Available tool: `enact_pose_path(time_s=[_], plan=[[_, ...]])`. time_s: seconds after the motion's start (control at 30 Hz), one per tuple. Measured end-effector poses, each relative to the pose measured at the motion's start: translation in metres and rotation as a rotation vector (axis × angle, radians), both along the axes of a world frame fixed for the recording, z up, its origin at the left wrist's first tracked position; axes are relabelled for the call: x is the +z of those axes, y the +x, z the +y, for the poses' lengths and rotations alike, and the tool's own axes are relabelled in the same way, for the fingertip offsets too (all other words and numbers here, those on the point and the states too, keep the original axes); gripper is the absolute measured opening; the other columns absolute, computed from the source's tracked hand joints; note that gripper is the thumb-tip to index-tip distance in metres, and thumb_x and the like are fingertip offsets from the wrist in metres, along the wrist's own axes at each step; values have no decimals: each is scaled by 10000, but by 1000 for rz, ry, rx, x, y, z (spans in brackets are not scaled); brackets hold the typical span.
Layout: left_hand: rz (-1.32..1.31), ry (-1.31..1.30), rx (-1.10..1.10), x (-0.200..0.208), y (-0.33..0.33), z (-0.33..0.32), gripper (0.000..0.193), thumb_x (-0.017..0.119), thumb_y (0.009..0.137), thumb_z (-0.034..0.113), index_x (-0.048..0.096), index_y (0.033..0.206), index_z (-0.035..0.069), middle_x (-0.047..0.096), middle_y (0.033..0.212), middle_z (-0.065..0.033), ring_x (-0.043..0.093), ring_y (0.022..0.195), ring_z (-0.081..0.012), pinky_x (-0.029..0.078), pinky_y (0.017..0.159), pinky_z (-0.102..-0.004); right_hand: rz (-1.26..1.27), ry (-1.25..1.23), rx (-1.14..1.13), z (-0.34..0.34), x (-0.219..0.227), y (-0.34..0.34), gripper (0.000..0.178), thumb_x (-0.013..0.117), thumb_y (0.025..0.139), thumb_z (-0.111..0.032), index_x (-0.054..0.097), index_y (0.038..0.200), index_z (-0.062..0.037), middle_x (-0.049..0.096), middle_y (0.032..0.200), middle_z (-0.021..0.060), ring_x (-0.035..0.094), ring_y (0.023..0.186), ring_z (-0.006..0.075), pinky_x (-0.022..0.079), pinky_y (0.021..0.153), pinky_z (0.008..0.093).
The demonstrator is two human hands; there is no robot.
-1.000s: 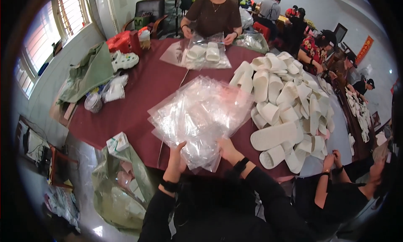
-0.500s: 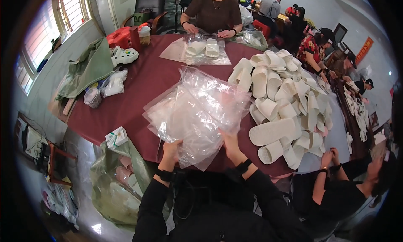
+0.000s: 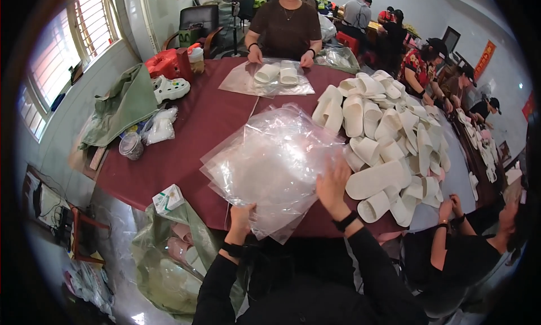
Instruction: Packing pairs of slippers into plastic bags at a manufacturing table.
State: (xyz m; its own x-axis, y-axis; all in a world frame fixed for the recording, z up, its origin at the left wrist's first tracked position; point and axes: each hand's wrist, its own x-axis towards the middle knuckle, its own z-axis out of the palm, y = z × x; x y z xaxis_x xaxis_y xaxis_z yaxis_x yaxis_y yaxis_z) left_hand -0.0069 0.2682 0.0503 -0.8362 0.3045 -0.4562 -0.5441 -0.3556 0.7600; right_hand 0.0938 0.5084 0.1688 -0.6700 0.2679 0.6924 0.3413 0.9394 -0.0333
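A fanned stack of clear plastic bags (image 3: 265,161) lies over the front middle of the maroon-covered table (image 3: 152,181). My left hand (image 3: 242,219) is closed on the near left edge of the stack. At its right side, my right hand (image 3: 333,185) rests with fingers stretched out along the plastic; they look slightly blurred. Just right of that hand rises a large heap of white slippers (image 3: 375,178). Across the table, a person's two hands hold a clear bag (image 3: 239,82) with a pair of white slippers (image 3: 277,73) on it or in it.
A green sack (image 3: 169,268) with pinkish items stands by the table's front left, a small white box (image 3: 168,200) at its top. Left on the table are a clear tub (image 3: 131,146), a white clog (image 3: 170,88) and green cloth (image 3: 121,102). Another person (image 3: 462,240) sits at right.
My right hand has let go of the near edge and moved up and right along the bags. The person opposite has drawn their hands apart at the bag. The whole view has shifted slightly.
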Motion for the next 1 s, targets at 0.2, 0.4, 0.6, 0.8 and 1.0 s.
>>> enact_pose_path(time_s=[0.2,0.4,0.6,0.8,1.0], plan=[[232,35,-18,47,26,27,311,622,765,-53,548,1066,-20,616,938,-81,616,827,-194,509,725,-299,-601,-366,447,-88,-2,-1,819,621,756,-548,354,1399,-117,433,1335,238,472,1148,427,345,975,516],[35,227,-340,54,18,11,466,627,861,93,407,1271,54,552,1152,-87,580,979,-195,503,806,-352,-741,-343,275,-98,-8,-10,926,645,701,-617,311,1414,-130,385,1366,273,443,1195,449,344,974,554],[-23,318,-121,44,11,13,419,593,871,64,434,1258,44,574,1123,-109,583,996,-214,498,821,-362,-965,-590,538,-74,-14,-20,805,599,794,-535,289,1432,-154,321,1413,267,400,1228,463,344,1025,462],[39,172,-61,44,-4,13,379,540,811,-85,500,1184,-37,588,1076,-128,587,962,-262,494,829,-380,-701,-694,701,-53,-9,-28,772,575,851,-471,228,1455,-138,277,1447,247,361,1277,428,326,1042,440],[162,92,-139,26,-27,-19,302,579,814,-58,544,1110,-10,606,962,-82,602,813,-202,509,707,-336,-248,-134,301,-8,1,-32,611,591,845,-337,381,1377,-123,575,1137,179,562,966,319,438,746,447]])
